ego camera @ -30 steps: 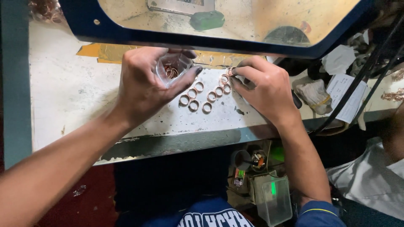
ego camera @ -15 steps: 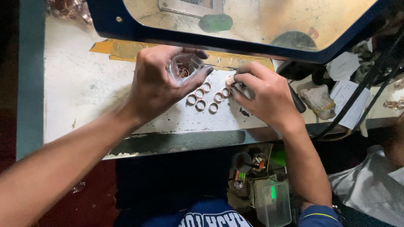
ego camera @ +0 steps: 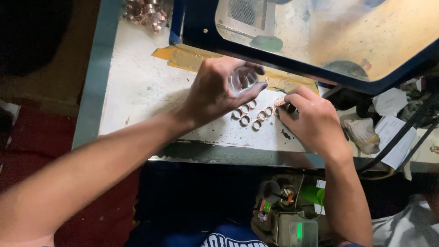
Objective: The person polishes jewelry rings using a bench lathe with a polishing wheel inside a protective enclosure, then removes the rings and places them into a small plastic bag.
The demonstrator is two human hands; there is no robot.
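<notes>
My left hand (ego camera: 219, 89) grips a small clear plastic cup (ego camera: 240, 80), tilted over the white worktop (ego camera: 137, 87). Just below the cup, several small copper rings (ego camera: 251, 115) lie in two short rows on the worktop. My right hand (ego camera: 308, 121) rests at the right end of the rows, with its fingertips pinched on a small stack of copper rings (ego camera: 280, 101). The two hands are a few centimetres apart.
A blue-framed glass panel (ego camera: 320, 41) overhangs the back of the worktop. A heap of copper fittings (ego camera: 146, 11) lies at the back left. Rags, papers (ego camera: 393, 137) and black cables (ego camera: 411, 132) crowd the right. A device with a green light (ego camera: 297, 228) sits below the table edge.
The view has shifted, so the hands sit further right in frame. The left hand still holds the cup over the rings; the right hand stays at the rows' right end.
</notes>
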